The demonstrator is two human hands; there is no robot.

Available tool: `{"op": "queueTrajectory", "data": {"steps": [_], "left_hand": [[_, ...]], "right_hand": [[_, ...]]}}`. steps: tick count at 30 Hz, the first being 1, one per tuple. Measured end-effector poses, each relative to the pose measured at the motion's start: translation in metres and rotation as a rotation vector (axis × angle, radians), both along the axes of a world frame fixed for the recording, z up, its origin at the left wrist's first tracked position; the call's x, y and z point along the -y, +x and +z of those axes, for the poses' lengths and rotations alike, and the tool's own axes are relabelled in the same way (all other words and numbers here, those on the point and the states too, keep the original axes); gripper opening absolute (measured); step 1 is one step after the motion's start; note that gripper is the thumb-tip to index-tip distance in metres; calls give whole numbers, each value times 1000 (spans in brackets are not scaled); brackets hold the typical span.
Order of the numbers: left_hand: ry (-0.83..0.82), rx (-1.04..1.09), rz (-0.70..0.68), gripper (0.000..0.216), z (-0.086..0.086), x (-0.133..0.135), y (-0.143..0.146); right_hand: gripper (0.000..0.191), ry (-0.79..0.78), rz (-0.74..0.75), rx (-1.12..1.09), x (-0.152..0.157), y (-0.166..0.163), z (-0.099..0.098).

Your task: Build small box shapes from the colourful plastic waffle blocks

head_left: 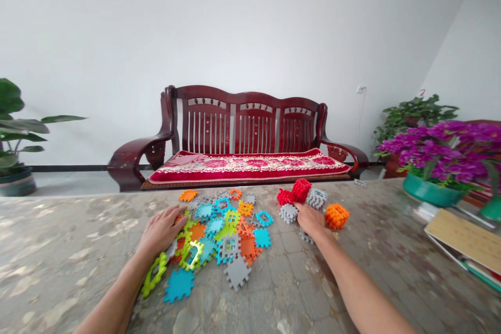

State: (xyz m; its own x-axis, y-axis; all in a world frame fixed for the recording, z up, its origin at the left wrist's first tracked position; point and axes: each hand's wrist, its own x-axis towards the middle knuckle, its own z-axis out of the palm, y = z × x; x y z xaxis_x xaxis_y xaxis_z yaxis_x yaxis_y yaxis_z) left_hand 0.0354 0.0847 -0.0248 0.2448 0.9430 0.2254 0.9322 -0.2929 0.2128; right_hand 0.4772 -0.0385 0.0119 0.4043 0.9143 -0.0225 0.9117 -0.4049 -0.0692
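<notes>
My left hand (162, 228) lies at the left edge of a loose pile of toothed interlocking foam-like puzzle tiles, its fingers stretched over the green ones (188, 229). Blue, orange, grey and green tiles overlap there, some with window cut-outs; a flat blue tile (179, 285) lies nearest me. My right hand (310, 219) is among small stacks of tiles sorted by colour. Its index finger reaches to a grey stack (288, 213), close to the red stacks (301, 189). Its other fingers are mostly hidden. An orange stack (337, 216) stands to its right, another grey stack (316, 198) behind it.
A patterned cloth covers the table (274, 302). Purple flowers in a teal pot (432, 189) and a cardboard-coloured folder (465, 237) on papers sit at the right. Beyond the table stands a dark wooden bench (250, 120) with a red seat cover. A potted plant (18, 180) is far left.
</notes>
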Motion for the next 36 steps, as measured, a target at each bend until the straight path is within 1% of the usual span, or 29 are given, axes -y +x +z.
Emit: {"op": "queueTrajectory", "data": {"steps": [17,22,28,32,34,36], "left_hand": [[-19,-12,-4,56,1,1,1],[13,5,-2,53,1,2,1],[19,8,-1,54,-1,0,0],[35,25,3,52,-1,0,1],[32,29,3,52,-1,1,1],[27,30,4,52,0,1,2]], "right_hand": [[50,0,-67,-55,-7,-1,2],[48,-2,-92,-74,-8,-3,5],[51,26,-110,-78,1,-2,11],[53,101,-118,-40,14,-17,18],[52,141,-79,-20,19,-32,23],[50,133,-15,-8,20,-49,27]]}}
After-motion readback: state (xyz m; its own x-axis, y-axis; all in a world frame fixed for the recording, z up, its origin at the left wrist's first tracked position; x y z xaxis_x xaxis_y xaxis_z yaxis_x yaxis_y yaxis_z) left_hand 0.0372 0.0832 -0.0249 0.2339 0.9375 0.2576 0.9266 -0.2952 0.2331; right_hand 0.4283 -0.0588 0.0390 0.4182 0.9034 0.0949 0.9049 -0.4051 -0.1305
